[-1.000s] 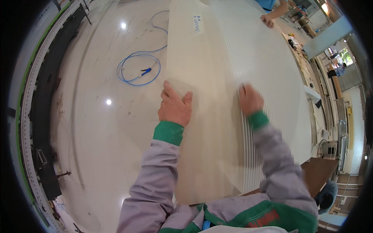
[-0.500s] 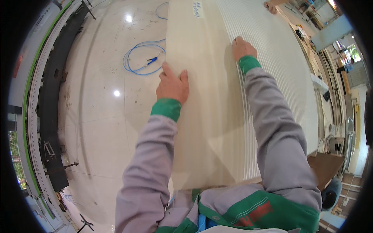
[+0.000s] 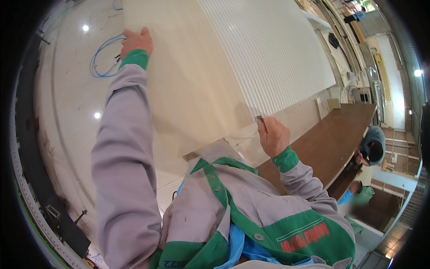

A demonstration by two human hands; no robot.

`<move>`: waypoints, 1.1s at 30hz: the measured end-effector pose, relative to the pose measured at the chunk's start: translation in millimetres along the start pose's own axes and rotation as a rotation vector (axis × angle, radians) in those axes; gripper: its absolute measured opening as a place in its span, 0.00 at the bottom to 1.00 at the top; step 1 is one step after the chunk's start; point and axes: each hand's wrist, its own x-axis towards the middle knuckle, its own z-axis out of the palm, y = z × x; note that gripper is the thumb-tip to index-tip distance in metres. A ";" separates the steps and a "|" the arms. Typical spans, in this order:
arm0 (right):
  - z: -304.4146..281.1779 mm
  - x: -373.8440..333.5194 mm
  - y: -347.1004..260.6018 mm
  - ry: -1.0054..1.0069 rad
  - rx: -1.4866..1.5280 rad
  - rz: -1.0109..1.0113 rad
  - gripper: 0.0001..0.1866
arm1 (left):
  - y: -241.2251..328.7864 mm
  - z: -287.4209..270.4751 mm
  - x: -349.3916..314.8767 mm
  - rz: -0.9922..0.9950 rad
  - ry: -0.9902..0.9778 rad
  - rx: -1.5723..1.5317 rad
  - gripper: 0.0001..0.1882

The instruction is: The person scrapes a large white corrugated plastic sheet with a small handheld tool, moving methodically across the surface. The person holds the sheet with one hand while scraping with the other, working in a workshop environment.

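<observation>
A long cream panel (image 3: 179, 76) lies in front of me, smooth on its left part, with a whitish ribbed section (image 3: 273, 49) along its right. My left hand (image 3: 137, 41) rests at the far left edge of the smooth part, thumb and fingers apart. Close to me, my right hand (image 3: 274, 135) is closed at the near end of the ribbed section, beside the seam. Between its thumb and forefinger a small dark piece (image 3: 260, 118) shows; its kind is too small to make out.
A coiled blue hose (image 3: 102, 60) lies on the pale floor, left of the panel. To the right stands a long brown bench (image 3: 331, 127), with a person (image 3: 374, 145) bending beyond it. Boards and tools line the far right. A dark machine rail (image 3: 27, 134) runs along the left.
My view has swung to the right. My right hand has come back from farther along the seam to the panel's near end. My left hand stays at the left edge, arm stretched farther.
</observation>
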 end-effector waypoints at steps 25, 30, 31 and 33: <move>175.9 535.5 -55.0 -0.039 -0.204 -0.051 0.20 | 9.4 -19.1 -15.1 -0.012 -0.089 -0.135 0.39; 212.1 639.5 -65.7 -0.010 -0.226 -0.116 0.19 | 10.4 -23.2 -16.7 -0.042 -0.111 -0.154 0.38; 211.8 635.1 -65.0 -0.033 -0.236 -0.093 0.21 | 10.6 -24.2 -17.7 -0.039 -0.119 -0.154 0.37; 203.0 603.1 -60.9 -0.038 -0.233 -0.055 0.23 | 10.4 -25.9 -19.1 -0.044 -0.115 -0.159 0.37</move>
